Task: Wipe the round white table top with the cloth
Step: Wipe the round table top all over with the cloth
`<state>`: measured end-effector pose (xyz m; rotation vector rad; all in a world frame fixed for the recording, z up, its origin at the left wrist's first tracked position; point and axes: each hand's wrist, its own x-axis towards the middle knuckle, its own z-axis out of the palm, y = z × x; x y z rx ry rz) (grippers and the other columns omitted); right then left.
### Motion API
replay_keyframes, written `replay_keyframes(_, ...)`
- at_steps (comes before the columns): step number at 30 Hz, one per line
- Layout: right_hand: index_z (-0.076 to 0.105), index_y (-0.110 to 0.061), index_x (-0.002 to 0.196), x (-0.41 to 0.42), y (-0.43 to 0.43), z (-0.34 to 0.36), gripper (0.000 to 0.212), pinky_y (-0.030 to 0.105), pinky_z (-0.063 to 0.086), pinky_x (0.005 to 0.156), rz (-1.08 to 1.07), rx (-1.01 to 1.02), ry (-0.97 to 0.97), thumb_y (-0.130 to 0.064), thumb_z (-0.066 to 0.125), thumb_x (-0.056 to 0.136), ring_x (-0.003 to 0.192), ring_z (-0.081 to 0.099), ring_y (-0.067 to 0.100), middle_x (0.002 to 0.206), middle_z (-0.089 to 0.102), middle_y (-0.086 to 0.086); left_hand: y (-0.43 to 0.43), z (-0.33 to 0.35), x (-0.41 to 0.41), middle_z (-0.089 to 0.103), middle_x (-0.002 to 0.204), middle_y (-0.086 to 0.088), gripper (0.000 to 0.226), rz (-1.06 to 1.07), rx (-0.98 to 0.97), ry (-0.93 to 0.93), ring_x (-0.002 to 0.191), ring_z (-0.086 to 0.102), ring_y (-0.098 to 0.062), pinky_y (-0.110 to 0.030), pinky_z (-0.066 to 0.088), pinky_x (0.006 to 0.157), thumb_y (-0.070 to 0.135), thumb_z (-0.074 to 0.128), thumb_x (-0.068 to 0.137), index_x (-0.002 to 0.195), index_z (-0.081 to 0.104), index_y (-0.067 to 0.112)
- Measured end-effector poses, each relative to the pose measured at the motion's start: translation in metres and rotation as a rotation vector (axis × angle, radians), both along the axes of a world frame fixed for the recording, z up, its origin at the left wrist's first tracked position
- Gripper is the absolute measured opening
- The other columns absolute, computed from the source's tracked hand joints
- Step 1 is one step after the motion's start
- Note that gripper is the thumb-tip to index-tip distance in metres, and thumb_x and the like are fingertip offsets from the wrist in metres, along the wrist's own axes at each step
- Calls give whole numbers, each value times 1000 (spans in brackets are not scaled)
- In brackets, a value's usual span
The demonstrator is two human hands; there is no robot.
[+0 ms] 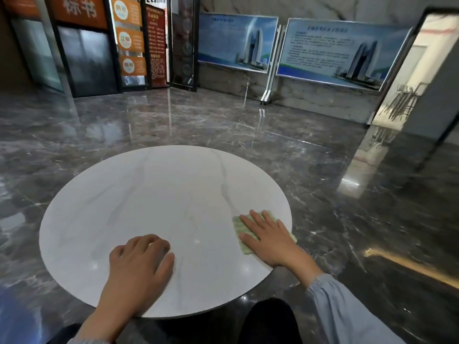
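Main risk: cloth (238,223) sits at the right rim of the bench (149,194), on the near side. Right hand (269,238) only pins it flat, with fingers (258,219) straight and spread and nothing curled round it. A stroke outward to the right likely carries it over the rim onto the floor (347,194).

Second: on a fast pull left, the cloth could bunch or slip from under the palm. Only friction holds it.

Third: left hand (141,264) rests on the bench by the near edge, fingers loosely bent, tips down, grasping nothing. It covers a patch that gets skipped unless it shifts. Leaning on it might rock the top; the base is hidden, can't tell.

The far and left areas look like a long reach and are easy to miss.

Cloth: small, pale green, faint woven pattern, lying flat, mostly hidden under the hand. Its edges show left of and beyond the fingers, and right of the wrist. It looks thin and limp. Wet or dry, can't tell.
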<state>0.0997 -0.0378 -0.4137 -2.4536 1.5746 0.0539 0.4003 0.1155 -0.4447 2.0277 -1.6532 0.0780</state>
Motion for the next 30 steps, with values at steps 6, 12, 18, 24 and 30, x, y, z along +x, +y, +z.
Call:
replay_keyframes(6,-9,-52,160,37,19,-1,62,55,-14,124,132,10,51,-63,17,104,155,-28,20,169,-20,-15,-1,-2,-1,60,114,24,27,9,10,-15,115,57,-14,-43,35,97,56,42,88,100,64,45)
replay_keyframes(12,-5,-56,158,70,66,-5,65,46,-21,121,350,-13,-14,-70,20,99,154,-28,13,170,-15,-19,-2,-4,0,62,110,22,25,17,-20,-25,109,60,-17,-45,38,91,54,44,85,97,64,44)
replay_keyframes(18,2,-56,159,16,-5,1,63,51,-5,127,73,-26,-3,-67,24,101,158,-14,15,171,-7,-19,2,2,-4,62,114,20,27,-2,-16,-10,116,56,-15,-46,37,97,54,44,88,101,65,43)
replay_keyframes(24,-6,-53,160,29,-5,0,61,57,-12,124,-51,28,38,-62,19,104,157,-22,21,170,-18,-17,3,4,-4,61,115,21,28,3,2,-3,117,55,-14,-45,35,100,55,43,89,102,64,43)
replay_keyframes(30,-11,-62,153,74,98,-3,61,43,-24,119,406,0,-27,-67,23,102,152,-31,9,169,-18,-21,1,4,-4,62,117,18,30,3,21,-19,118,54,-16,-46,35,99,56,42,90,104,64,42)
